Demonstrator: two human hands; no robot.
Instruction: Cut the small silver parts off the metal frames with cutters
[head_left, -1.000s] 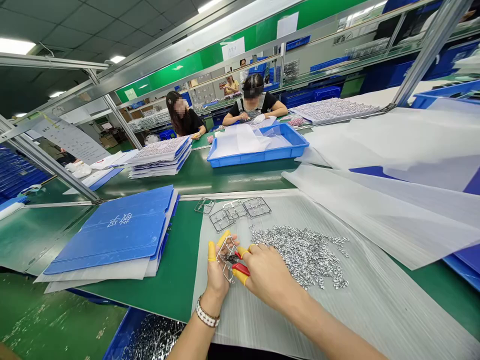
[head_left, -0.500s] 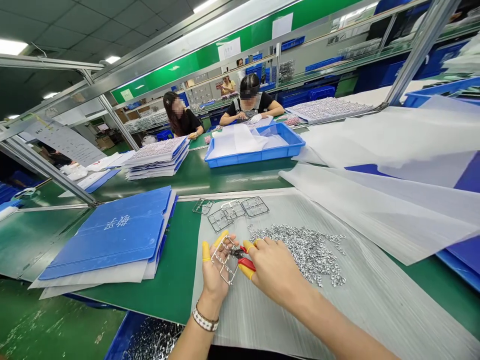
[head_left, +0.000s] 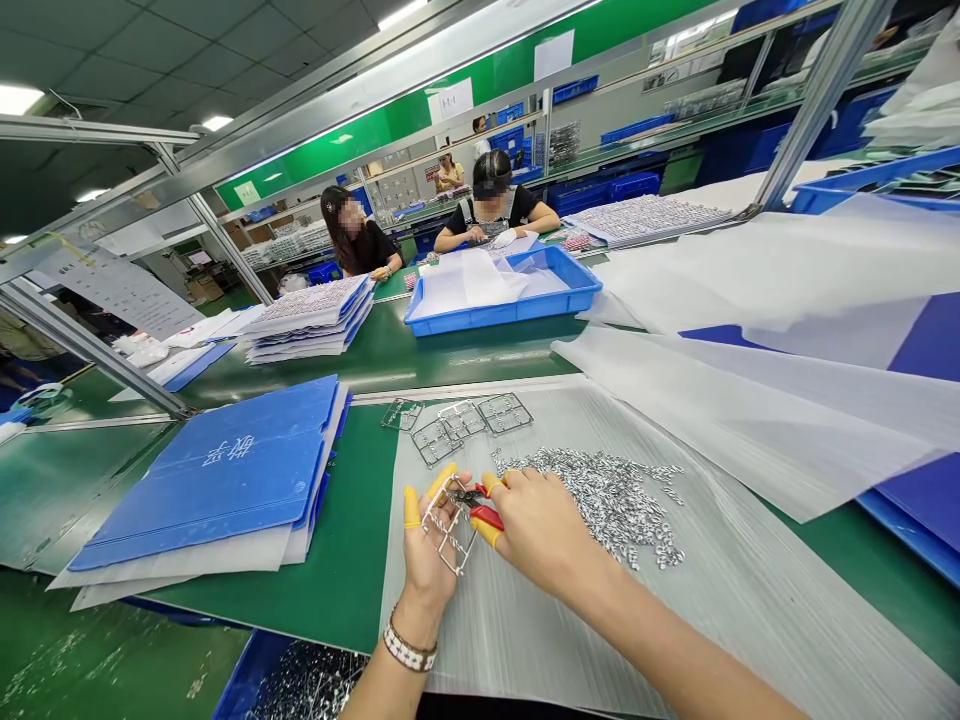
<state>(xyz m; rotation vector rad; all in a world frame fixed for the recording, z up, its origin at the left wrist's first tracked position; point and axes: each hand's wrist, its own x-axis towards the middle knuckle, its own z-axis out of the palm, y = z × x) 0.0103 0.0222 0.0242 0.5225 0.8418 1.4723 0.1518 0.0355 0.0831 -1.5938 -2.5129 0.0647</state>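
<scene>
My left hand point(head_left: 427, 545), with yellow finger cots, is closed on a shiny metal frame of small parts point(head_left: 448, 525), holding it above a translucent ribbed sheet point(head_left: 750, 600). My right hand point(head_left: 536, 525) grips red-handled cutters point(head_left: 480, 507), their jaws at the top of the frame. A heap of small silver pieces point(head_left: 607, 495) lies just right of my right hand. Empty-looking frames point(head_left: 457, 420) rest beyond my hands on the same sheet.
A stack of blue folded boards point(head_left: 217, 470) lies at the left. A blue tray with white sheets point(head_left: 502, 285) stands farther back. White sheets point(head_left: 750, 400) spread at the right. Two people sit working across the green bench point(head_left: 90, 470). A blue bin of silver parts point(head_left: 292, 680) sits below.
The cutters' jaws have shifted slightly up along the frame, and my left hand has turned the frame a little. The view has drifted slightly.
</scene>
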